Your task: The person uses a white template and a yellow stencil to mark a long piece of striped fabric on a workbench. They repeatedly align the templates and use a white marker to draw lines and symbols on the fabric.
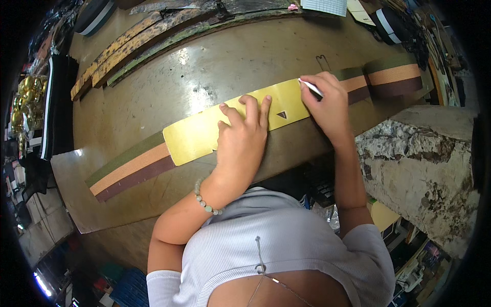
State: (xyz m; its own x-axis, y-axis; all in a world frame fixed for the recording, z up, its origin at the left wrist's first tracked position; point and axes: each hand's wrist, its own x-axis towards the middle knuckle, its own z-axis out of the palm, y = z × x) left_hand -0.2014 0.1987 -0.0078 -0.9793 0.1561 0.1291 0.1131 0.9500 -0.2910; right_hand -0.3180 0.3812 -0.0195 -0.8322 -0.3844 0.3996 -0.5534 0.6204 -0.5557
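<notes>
A long yellow template [194, 132] with small triangular cut-outs lies on a wide striped webbing strap [130, 166] in green, orange-tan and maroon. My left hand [240, 140] presses down on the template's middle, fingers spread, holding nothing. At the template's right end, my right hand [328, 105] pinches a slim white stick with a dark lower part [312, 90]. Its tip touches or nearly touches the template's far right corner; its exact kind is unclear. Beyond the right hand, the strap runs on to a rolled or folded end [395, 78].
Worn wooden bars [128, 43] lie along the table's far side. A bent wire [322, 60] rests behind my right hand. Black rolls with white bands stand at the far left [96, 18] and far right [389, 28]. A rough, chipped block [419, 163] adjoins the table at right.
</notes>
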